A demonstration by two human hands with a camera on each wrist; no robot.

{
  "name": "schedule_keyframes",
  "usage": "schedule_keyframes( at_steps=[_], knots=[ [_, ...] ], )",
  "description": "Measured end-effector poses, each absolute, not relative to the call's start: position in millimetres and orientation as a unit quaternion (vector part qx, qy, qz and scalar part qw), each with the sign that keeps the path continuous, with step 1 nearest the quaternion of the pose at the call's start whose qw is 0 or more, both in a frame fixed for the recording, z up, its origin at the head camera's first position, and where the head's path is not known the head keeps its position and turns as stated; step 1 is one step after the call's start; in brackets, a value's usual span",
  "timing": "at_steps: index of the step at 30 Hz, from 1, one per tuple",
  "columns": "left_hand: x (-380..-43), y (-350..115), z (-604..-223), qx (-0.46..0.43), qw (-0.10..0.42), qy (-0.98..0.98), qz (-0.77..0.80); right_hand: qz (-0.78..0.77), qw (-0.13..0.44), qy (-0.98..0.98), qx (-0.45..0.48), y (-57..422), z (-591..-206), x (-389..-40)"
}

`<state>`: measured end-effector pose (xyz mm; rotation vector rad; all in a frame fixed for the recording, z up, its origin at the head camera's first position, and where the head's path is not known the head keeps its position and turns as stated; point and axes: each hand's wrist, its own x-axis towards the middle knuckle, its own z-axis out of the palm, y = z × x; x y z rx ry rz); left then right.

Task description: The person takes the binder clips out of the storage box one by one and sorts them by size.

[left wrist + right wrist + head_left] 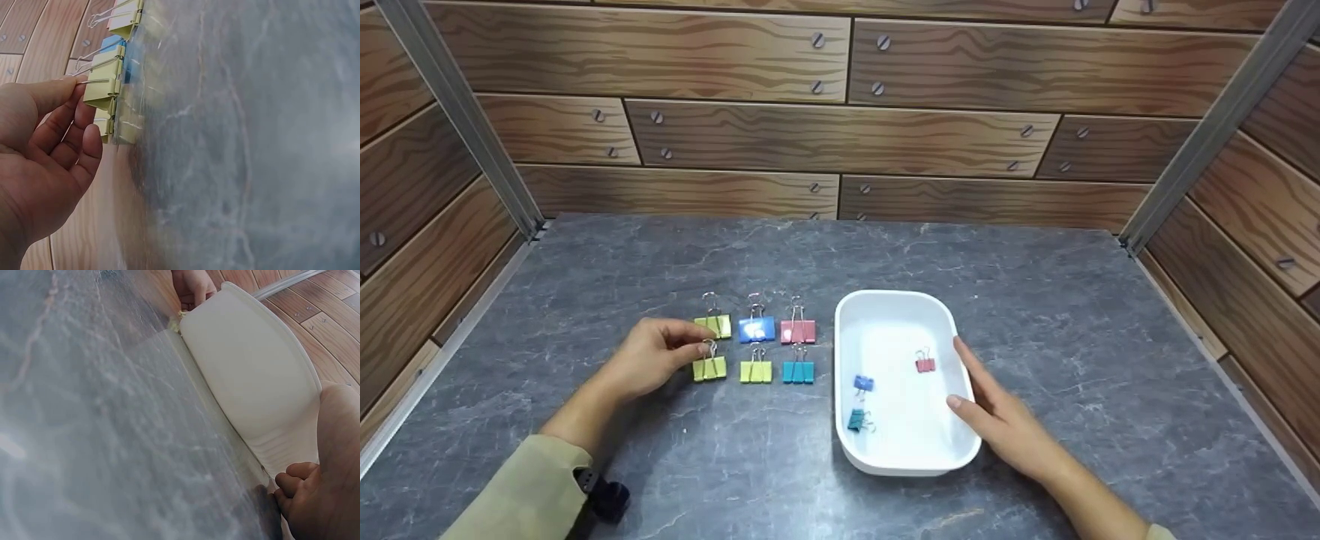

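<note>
With thumb and fingertips my left hand [652, 360] pinches the wire handle of a yellow binder clip [709, 368], the front left one of two rows. Behind it stand another yellow clip [723, 325], a blue clip [756, 329] and a pink clip [799, 332]. To its right are a further yellow clip [756, 373] and a teal clip [798, 373]. My right hand [1001, 424] holds the right side of a white plastic tub [911, 469], thumb over the rim, fingers along the outer wall. In the left wrist view the pinched clip [102, 79] sits upright at the table.
Inside the tub lie a small pink clip [925, 365], a small blue clip [864, 383] and a small dark teal clip [856, 420]. Wood-patterned walls [840, 135] with metal corner posts [1200, 142] enclose the grey marbled table [720, 472] at the back and sides.
</note>
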<state>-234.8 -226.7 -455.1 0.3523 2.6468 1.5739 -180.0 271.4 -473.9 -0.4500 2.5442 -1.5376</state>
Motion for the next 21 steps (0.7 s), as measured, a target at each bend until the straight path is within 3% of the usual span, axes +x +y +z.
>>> schedule_keyframes(
  at_steps=[21],
  knots=[
    [-236.5, -227.4, -459.1, 0.115, 0.023, 0.856, 0.504, -0.504, 0.057, 0.848, -0.15, 271.4, -474.2, -180.3]
  ],
)
